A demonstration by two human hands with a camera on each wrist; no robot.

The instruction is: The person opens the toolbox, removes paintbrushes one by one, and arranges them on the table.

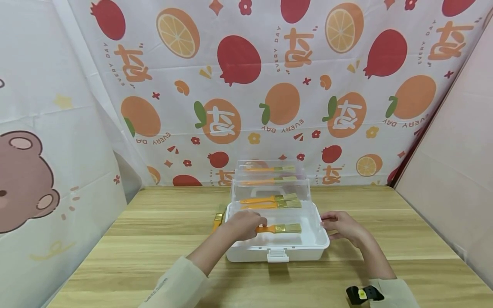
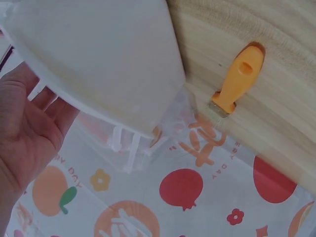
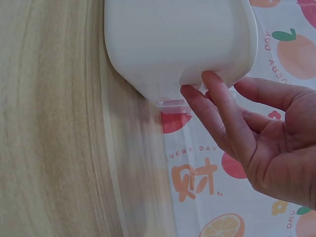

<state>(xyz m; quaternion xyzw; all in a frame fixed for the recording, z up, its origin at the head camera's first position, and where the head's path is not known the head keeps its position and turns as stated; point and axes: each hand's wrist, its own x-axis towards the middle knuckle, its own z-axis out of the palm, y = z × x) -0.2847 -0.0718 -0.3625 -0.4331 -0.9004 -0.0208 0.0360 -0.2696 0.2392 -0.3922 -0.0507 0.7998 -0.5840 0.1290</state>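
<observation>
A white box (image 1: 246, 256) stands on the table, its clear lid (image 1: 269, 188) raised at the back. My left hand (image 1: 244, 225) reaches over the box's left side and pinches the orange handle of a paintbrush (image 1: 285, 228), bristles to the right, inside the box. In the left wrist view, the box wall hides the fingertips of this hand (image 2: 34, 123) and the brush. Two more paintbrushes (image 1: 275, 200) lie side by side toward the back of the box. My right hand (image 1: 344, 226) touches the box's right end with extended fingers (image 3: 222, 108).
Another orange-handled paintbrush (image 1: 218, 217) lies on the wooden table (image 1: 161, 226), just left of the box. A white latch (image 1: 277, 256) sits on the box's front. Behind the table hangs a fruit-printed cloth (image 1: 246, 107). A black strap (image 1: 363, 294) is at the right sleeve.
</observation>
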